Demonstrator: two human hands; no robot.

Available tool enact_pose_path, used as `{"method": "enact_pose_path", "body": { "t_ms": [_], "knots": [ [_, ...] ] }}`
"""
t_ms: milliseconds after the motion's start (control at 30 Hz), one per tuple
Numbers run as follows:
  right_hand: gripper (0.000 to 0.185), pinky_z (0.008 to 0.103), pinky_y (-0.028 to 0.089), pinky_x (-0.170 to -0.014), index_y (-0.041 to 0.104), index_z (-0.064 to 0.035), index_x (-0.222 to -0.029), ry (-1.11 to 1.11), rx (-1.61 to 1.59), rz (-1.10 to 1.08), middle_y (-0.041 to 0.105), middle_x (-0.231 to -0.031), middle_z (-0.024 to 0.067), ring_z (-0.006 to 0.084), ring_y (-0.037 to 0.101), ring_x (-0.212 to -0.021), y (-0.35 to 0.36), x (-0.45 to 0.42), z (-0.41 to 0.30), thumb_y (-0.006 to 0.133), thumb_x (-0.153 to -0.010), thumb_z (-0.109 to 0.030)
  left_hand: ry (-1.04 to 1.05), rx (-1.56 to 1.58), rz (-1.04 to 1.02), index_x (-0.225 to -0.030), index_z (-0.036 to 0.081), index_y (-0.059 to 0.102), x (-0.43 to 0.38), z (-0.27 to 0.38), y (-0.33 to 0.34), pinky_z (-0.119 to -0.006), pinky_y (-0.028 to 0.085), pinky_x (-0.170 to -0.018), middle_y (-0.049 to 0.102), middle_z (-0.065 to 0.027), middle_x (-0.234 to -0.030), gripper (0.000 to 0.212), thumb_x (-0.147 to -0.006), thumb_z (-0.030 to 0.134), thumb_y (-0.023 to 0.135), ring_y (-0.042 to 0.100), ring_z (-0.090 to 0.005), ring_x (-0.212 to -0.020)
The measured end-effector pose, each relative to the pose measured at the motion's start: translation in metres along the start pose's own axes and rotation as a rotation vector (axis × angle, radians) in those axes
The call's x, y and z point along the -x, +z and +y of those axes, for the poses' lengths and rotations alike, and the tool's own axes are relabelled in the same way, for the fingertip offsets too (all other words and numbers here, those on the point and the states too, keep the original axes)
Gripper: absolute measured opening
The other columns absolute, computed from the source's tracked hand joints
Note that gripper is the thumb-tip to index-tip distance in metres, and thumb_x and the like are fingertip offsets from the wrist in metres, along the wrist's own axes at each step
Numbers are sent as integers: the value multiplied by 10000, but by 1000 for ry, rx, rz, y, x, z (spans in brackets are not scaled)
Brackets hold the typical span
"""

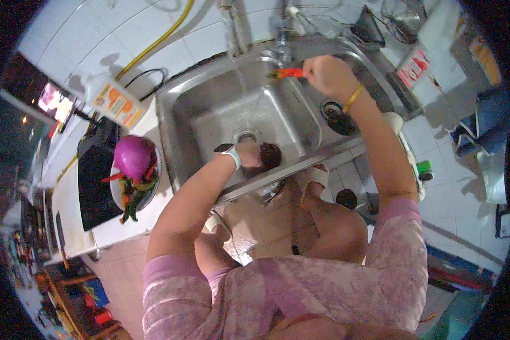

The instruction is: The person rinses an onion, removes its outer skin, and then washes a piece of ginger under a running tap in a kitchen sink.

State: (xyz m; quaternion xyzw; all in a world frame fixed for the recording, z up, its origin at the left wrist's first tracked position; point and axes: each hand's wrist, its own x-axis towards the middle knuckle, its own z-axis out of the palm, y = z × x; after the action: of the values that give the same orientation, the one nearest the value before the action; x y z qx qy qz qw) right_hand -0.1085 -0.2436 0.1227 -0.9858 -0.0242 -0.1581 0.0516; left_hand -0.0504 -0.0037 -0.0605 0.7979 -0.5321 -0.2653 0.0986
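Note:
My left hand (250,155), with a watch on its wrist, is low in the steel sink basin (221,123) near the drain (247,135). It grips a dark reddish-brown rounded object (270,155) whose kind I cannot make out. Above the divider, towards the tap, my right hand (329,76) is closed around a bright red chilli pepper (291,73). The pepper's greenish end points left and is blurred. A thin stream of water (238,70) falls into the basin between the pepper and the basin's left wall.
On the left counter, a plate (115,193) holds a purple rounded item (132,156) and several red and green peppers (138,193). Behind it stands a white jug with an orange label (118,104). A second drain (335,111) lies right of the divider. A lit screen (56,102) stands far left.

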Motion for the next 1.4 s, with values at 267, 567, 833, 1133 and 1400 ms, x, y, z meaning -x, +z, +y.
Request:
{"method": "enact_pose_path", "body": {
  "t_ms": [267,567,833,1133,1400],
  "knots": [
    [175,342,446,-599,582,-21,-696,-8,-251,-224,576,-642,140,269,564,-610,95,-61,-77,490,-685,-169,-361,1711,663,-898,55,490,-7,26,-84,-305,436,-526,548,-36,-683,273,-803,282,373,538,-155,-659],
    [251,307,469,-546,599,-24,-625,28,-491,-253,583,-576,97,222,570,-508,109,-91,-66,434,-708,-193,-155,1937,775,-845,91,504,-49,-1,-93,-276,477,-510,548,-35,-722,233,-832,242,326,538,-163,-604],
    [156,217,388,-400,540,-10,-725,196,-788,-398,556,-557,61,112,520,-453,75,-53,-67,484,-738,-155,-322,1850,810,-802,61,513,-58,-4,-94,-278,452,-453,543,-57,-672,254,-828,261,358,520,-167,-520],
    [177,304,454,-517,554,4,-706,53,-770,-163,572,-609,125,184,559,-498,71,-43,-69,477,-719,-154,-422,1624,1068,-723,43,514,-51,14,-94,-306,334,-370,494,-65,-596,292,-805,300,400,455,-159,-460],
    [149,209,418,-487,525,-4,-770,-293,-503,-10,514,-586,32,72,474,-486,3,-37,-124,470,-776,-143,-441,1075,867,-882,-9,522,-67,-51,-31,-331,423,-480,561,-118,-743,262,-794,193,380,549,-207,-600]
  ]
}}
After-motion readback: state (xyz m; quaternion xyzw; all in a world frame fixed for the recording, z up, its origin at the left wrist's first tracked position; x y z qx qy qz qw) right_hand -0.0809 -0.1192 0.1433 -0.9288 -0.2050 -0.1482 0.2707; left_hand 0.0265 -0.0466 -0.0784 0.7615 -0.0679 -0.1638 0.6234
